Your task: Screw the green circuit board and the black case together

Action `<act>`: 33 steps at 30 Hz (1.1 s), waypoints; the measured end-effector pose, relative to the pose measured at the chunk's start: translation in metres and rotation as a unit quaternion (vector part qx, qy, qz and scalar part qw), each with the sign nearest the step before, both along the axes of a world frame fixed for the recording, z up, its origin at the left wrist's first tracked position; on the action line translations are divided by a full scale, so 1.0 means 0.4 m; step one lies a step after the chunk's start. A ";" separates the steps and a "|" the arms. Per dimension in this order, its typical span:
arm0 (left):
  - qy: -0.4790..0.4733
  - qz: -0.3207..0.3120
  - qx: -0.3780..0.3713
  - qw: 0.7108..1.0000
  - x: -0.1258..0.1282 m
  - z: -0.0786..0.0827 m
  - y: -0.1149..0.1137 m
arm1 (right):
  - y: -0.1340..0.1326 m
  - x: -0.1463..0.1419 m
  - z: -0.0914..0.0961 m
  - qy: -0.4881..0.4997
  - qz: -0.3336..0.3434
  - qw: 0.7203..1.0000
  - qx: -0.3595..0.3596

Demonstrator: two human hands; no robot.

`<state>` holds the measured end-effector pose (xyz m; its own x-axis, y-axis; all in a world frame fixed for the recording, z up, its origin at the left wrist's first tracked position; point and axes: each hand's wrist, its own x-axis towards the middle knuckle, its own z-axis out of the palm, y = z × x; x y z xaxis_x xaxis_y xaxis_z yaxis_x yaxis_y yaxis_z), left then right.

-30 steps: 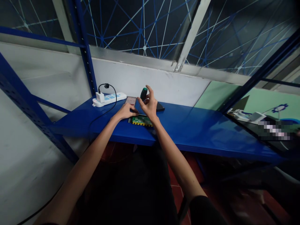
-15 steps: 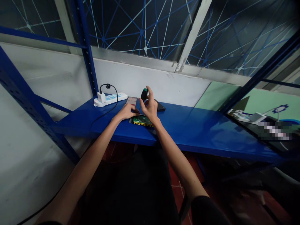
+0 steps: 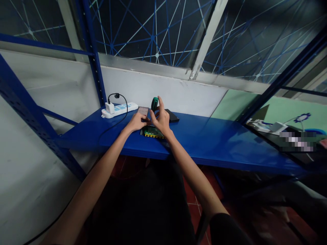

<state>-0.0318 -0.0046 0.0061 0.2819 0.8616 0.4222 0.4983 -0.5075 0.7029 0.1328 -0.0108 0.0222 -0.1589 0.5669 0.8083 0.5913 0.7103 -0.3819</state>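
Observation:
My right hand (image 3: 161, 119) is closed round a black and green screwdriver (image 3: 154, 104), held nearly upright with its index finger stretched up beside the handle. Below it, a green circuit board (image 3: 154, 132) with a yellow edge lies close to the front of the blue table. The screwdriver's tip is hidden behind my fingers. My left hand (image 3: 138, 121) rests at the board's left upper corner, its fingers pinched together near the screwdriver's lower end; what they hold is too small to make out. A phone (image 3: 143, 111) with a lit screen lies just behind my left hand.
A black flat box (image 3: 172, 116) lies behind my right hand. At the back left stands a white power strip (image 3: 120, 108) with a charger and black cable. Blue shelf posts (image 3: 95, 58) rise at both sides. A dark tray-like surface with a white device (image 3: 279, 127) is at far right.
The screwdriver's handle has turned, showing more green, and stands a little straighter and farther left. Both hands stay over the board; the whole view has shifted slightly.

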 end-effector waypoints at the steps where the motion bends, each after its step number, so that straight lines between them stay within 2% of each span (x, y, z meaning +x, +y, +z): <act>1: 0.001 0.001 0.001 1.000 0.001 0.001 -0.001 | 0.000 0.000 0.000 0.000 0.000 1.000 -0.001; 21: 0.008 -0.028 0.020 0.999 -0.001 -0.002 -0.002 | 0.014 0.001 -0.010 0.011 -0.008 1.000 0.002; 33: -0.013 -0.019 0.016 1.000 -0.001 -0.018 0.010 | 0.013 0.002 -0.010 0.001 -0.011 1.000 0.003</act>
